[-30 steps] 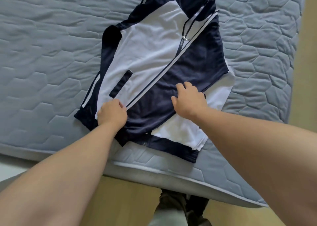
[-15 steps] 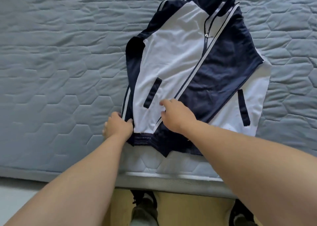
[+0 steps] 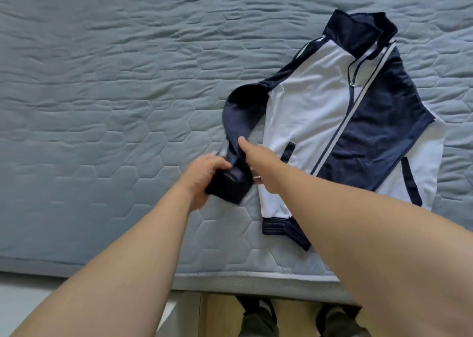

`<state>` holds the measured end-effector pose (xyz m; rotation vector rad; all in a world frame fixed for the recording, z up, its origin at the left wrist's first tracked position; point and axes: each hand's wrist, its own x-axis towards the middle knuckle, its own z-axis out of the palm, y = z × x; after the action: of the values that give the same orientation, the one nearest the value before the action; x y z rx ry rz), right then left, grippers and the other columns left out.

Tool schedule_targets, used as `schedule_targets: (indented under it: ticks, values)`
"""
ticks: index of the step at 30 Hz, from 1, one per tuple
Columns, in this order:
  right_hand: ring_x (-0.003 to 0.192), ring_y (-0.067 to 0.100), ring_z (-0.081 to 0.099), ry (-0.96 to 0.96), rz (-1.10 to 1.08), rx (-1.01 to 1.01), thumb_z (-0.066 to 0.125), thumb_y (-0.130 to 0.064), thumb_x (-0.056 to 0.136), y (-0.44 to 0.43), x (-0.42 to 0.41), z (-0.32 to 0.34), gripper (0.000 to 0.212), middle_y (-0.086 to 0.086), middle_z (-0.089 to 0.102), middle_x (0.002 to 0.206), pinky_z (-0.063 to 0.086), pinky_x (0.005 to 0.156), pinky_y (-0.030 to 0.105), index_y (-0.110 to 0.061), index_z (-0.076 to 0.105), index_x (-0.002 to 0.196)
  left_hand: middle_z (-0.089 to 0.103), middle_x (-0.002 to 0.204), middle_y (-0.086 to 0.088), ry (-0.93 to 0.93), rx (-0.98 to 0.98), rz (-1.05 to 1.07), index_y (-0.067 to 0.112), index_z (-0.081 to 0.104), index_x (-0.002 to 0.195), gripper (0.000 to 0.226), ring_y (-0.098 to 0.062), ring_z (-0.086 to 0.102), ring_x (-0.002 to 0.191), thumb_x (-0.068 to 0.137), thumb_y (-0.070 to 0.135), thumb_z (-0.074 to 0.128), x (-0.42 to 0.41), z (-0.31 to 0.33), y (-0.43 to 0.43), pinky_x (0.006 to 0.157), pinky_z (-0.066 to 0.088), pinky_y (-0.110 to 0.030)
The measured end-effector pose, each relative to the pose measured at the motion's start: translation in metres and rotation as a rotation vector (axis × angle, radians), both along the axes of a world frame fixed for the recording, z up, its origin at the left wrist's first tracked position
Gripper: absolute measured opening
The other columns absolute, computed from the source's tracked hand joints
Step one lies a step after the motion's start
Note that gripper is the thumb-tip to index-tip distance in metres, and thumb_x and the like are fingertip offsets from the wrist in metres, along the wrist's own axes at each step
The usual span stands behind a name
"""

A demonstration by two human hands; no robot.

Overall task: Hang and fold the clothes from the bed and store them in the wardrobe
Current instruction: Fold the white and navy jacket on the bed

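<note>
Well, the navy-and-white track jacket (image 3: 320,121) lies front up on the quilted grey mattress (image 3: 102,106), near its front edge, with its collar (image 3: 358,32) pointing away. The left hand (image 3: 202,175) is curled tight round the cuff (image 3: 230,185) of the navy sleeve (image 3: 240,111). The right hand (image 3: 258,157) has its thumb laid up that sleeve and its fingers hidden under the cloth, so it seems to pinch it. The sleeve arches loosely from the shoulder. I'd worry that a hard tug would drag the smoothed body askew or rumple the white panel. The slippery cloth could also slide out of the right hand's lighter hold and spoil the fold line. No wardrobe, hanger or other container is in sight, so nothing is stored yet.
</note>
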<state>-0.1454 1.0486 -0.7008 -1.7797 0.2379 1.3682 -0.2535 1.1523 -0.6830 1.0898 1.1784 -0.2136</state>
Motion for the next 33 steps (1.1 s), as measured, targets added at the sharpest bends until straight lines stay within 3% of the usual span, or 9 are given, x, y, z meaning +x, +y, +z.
schedule_targets:
  ticks: [3,5,12,15,19,22,26,30,33]
  values:
    - [0.091,0.022,0.062,0.029,-0.173,0.042,0.057,-0.029,0.096,-0.005,0.01,0.007,0.032,0.004,0.064,0.104,0.052,0.075,0.033,-0.006,0.064,0.117,0.07,0.113,-0.012,-0.029,-0.372,-0.314,0.012,0.07,0.117,0.047,-0.029,0.068,0.101,0.08,0.04,0.072,-0.001,0.005,-0.014,0.083,0.056,-0.033]
    - [0.077,0.025,0.06,0.107,-0.347,0.084,0.051,-0.015,0.094,-0.022,0.016,0.012,0.016,0.01,0.062,0.091,0.053,0.071,0.035,-0.007,0.063,0.102,0.069,0.106,-0.01,0.0,-0.46,-0.136,0.01,0.068,0.113,0.061,-0.029,0.067,0.097,0.088,0.064,0.06,0.005,-0.001,-0.021,0.084,0.055,-0.036]
    - [0.039,0.022,0.054,0.491,-0.621,0.159,0.046,-0.023,0.087,-0.105,0.026,0.002,0.04,0.005,0.056,0.05,0.047,0.047,0.024,-0.011,0.062,0.053,0.069,0.121,-0.008,0.067,-0.277,0.054,0.009,0.054,0.132,0.079,-0.025,0.066,0.11,0.096,0.075,0.027,0.093,-0.03,-0.077,0.098,0.052,-0.044]
    - [0.055,0.024,0.064,0.457,-0.492,0.065,0.053,-0.022,0.077,-0.134,0.029,-0.004,0.028,0.007,0.07,0.069,0.054,0.061,0.028,-0.009,0.072,0.061,0.071,0.111,-0.001,0.014,-0.245,0.097,0.01,0.057,0.13,0.058,-0.019,0.068,0.098,0.1,0.059,0.046,0.129,-0.029,-0.09,0.082,0.057,-0.037]
    - [0.068,0.02,0.072,0.424,-0.308,-0.02,0.063,-0.036,0.077,-0.16,0.031,-0.009,0.022,0.003,0.078,0.092,0.058,0.071,0.029,-0.02,0.078,0.082,0.063,0.057,0.003,0.051,-0.228,0.034,0.012,0.067,0.093,0.019,-0.012,0.061,0.044,0.102,0.024,0.056,0.151,-0.026,-0.104,0.05,0.055,-0.025]
    - [0.067,0.017,0.075,0.462,-0.272,0.008,0.071,-0.045,0.082,-0.168,0.028,-0.007,0.028,0.002,0.079,0.088,0.059,0.059,0.025,-0.021,0.082,0.073,0.063,0.055,-0.002,0.06,-0.248,0.017,0.007,0.066,0.087,0.02,-0.016,0.062,0.044,0.1,0.009,0.052,0.158,-0.02,-0.106,0.048,0.055,-0.027]
    - [0.09,0.023,0.073,0.371,-0.252,-0.03,0.07,-0.049,0.083,-0.166,0.026,-0.007,0.035,-0.001,0.079,0.092,0.056,0.07,0.031,-0.021,0.077,0.102,0.062,0.067,-0.006,0.01,-0.176,0.125,0.005,0.063,0.082,0.024,-0.019,0.059,0.059,0.099,0.005,0.045,0.165,-0.015,-0.102,0.071,0.055,-0.029]
    - [0.094,0.028,0.072,0.31,-0.191,-0.012,0.071,-0.053,0.083,-0.162,0.028,-0.002,0.042,0.004,0.078,0.095,0.058,0.091,0.042,-0.018,0.075,0.107,0.049,0.059,-0.001,-0.053,-0.089,0.33,0.014,0.05,0.07,0.022,-0.019,0.046,0.047,0.09,0.008,0.046,0.176,-0.006,-0.097,0.05,0.039,-0.021]
    - [0.076,0.022,0.073,0.423,-0.278,0.119,0.066,-0.044,0.088,-0.172,0.032,0.002,0.032,0.005,0.077,0.083,0.06,0.076,0.034,-0.015,0.077,0.094,0.052,0.068,-0.001,-0.171,-0.125,0.32,0.014,0.056,0.082,0.009,-0.019,0.046,0.054,0.089,0.011,0.051,0.187,0.008,-0.111,0.052,0.037,-0.025]
